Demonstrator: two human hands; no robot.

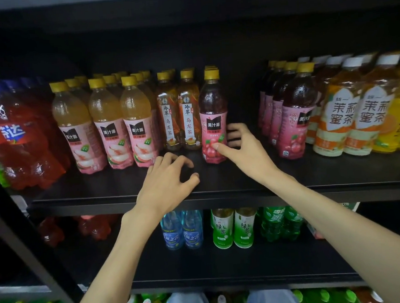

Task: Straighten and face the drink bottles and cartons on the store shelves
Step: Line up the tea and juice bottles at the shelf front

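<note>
Gripping the dark plum bottle (213,119) with our right hand (246,148), thumb on its label and fingers probably curled behind, we're turning its face forward on the shelf (220,187) while our left hand (170,179) hovers loosely curled, holding nothing.

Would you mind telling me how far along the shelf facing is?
Done: the peach bottles stand label-forward at the shelf front. In hand: the right hand grips a dark plum bottle; the left hand holds nothing. Left: two oolong bottles sit further back.
</note>
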